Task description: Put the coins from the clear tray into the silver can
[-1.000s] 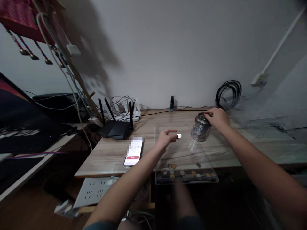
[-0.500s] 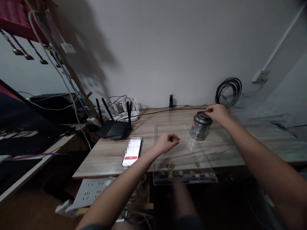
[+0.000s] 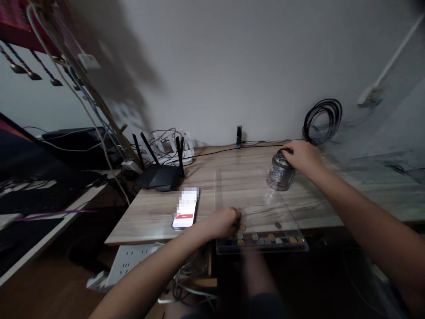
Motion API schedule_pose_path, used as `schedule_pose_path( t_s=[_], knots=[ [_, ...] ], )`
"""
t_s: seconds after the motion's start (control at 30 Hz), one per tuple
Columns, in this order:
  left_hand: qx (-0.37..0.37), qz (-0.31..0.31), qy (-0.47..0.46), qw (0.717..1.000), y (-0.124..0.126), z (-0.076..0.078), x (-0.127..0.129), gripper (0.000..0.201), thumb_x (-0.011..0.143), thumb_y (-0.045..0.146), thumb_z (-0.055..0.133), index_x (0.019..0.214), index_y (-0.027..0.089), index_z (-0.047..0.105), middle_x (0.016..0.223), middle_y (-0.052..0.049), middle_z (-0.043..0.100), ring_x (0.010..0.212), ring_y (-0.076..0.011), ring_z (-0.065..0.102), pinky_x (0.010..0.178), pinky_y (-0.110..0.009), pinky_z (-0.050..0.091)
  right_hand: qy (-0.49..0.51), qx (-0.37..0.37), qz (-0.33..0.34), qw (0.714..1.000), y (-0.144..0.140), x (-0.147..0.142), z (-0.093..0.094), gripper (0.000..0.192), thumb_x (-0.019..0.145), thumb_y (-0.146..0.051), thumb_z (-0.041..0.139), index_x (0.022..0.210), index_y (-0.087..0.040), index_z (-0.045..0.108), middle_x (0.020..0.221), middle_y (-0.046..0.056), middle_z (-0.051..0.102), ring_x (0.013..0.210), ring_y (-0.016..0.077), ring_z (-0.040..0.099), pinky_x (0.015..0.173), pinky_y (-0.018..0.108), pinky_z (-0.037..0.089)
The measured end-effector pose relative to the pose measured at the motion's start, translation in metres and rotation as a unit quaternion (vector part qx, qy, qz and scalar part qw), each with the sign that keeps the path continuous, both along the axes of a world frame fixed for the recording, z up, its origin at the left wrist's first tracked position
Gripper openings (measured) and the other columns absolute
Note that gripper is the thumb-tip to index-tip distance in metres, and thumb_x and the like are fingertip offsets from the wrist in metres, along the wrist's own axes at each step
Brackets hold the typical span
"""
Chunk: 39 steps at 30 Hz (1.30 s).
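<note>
A silver tin can [image 3: 281, 173] with a printed side stands upright on the wooden desk, toward the back right. My right hand [image 3: 301, 155] is at its top, thumb and fingers closed together over the lid; whatever they pinch is hidden. A clear plastic tray [image 3: 262, 250] lies on the desk and juts over its front edge. Several silver and gold coins [image 3: 255, 237] are scattered along the tray's near end. Over the tray's left side is my left hand [image 3: 227, 221], its fingers curled down beside the coins. Anything between those fingertips is out of sight.
A lit phone [image 3: 186, 208] lies left of the tray, with a black router [image 3: 159, 176] behind it. A small black bottle [image 3: 239, 136] stands by the wall. Coiled black cable [image 3: 322, 120] leans at the back right. Below the desk edge is a white power strip [image 3: 129, 261].
My left hand has come down toward the coins at the near end of the tray. My right hand has moved further over the can's top. The view has shifted slightly.
</note>
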<state>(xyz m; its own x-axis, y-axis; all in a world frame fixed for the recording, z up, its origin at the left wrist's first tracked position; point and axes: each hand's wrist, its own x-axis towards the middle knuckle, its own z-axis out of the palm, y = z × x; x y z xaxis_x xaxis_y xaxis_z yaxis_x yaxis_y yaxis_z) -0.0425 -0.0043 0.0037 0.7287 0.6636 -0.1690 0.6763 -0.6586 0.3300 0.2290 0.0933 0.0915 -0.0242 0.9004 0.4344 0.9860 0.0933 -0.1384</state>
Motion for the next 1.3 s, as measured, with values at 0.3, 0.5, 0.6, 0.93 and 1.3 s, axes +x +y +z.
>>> schedule_pose_path(
  t_s=[0.3,0.5,0.6,0.93,1.3],
  knots=[
    [-0.039,0.018,-0.026,0.999,0.001,-0.003,0.005,0.025,0.067,0.009,0.047,0.087,0.012,0.063,0.079,-0.009,0.065,0.064,-0.0144,0.058,0.056,-0.021,0.041,0.074,-0.318,0.300,0.896,-0.096,-0.099,-0.105,0.015,0.066,-0.024,0.057,0.079,-0.017,0.060,0.073,0.002,0.063,0.065,0.0146,0.054,0.058,0.022,0.036],
    [-0.003,0.042,0.011,0.999,-0.003,-0.002,0.002,0.026,0.067,0.006,0.044,0.085,0.010,0.062,0.081,-0.013,0.065,0.067,-0.0169,0.060,0.056,-0.022,0.042,0.085,-0.309,0.320,0.892,-0.100,-0.106,-0.114,0.011,0.064,-0.015,0.054,0.074,-0.015,0.058,0.075,0.003,0.061,0.067,0.0139,0.053,0.059,0.023,0.037],
    [0.035,0.049,0.033,0.998,-0.006,0.002,0.000,0.026,0.067,0.006,0.044,0.087,0.010,0.060,0.081,-0.013,0.064,0.071,-0.0187,0.061,0.058,-0.023,0.044,0.105,-0.267,0.291,0.912,-0.092,-0.089,-0.082,0.006,0.067,-0.018,0.054,0.071,-0.017,0.059,0.069,0.001,0.061,0.063,0.0129,0.052,0.057,0.022,0.037],
    [0.068,0.030,0.098,0.992,-0.013,0.013,0.014,0.026,0.068,0.004,0.044,0.091,0.009,0.058,0.085,-0.016,0.064,0.079,-0.0225,0.062,0.070,-0.030,0.047,0.083,-0.057,-0.002,0.995,0.034,0.034,0.012,0.010,0.062,-0.026,0.062,0.063,-0.016,0.062,0.066,0.007,0.063,0.059,0.0148,0.053,0.052,0.027,0.036],
    [-0.233,0.314,-0.573,0.720,0.022,0.023,0.051,0.021,0.061,0.022,0.065,0.077,0.011,0.057,0.064,-0.004,0.062,0.059,-0.0121,0.059,0.055,-0.021,0.044,0.177,0.026,0.117,0.977,-0.025,-0.013,-0.012,0.025,0.075,-0.031,0.049,0.087,-0.017,0.066,0.082,0.006,0.067,0.070,0.0174,0.057,0.060,0.028,0.041]
  ],
)
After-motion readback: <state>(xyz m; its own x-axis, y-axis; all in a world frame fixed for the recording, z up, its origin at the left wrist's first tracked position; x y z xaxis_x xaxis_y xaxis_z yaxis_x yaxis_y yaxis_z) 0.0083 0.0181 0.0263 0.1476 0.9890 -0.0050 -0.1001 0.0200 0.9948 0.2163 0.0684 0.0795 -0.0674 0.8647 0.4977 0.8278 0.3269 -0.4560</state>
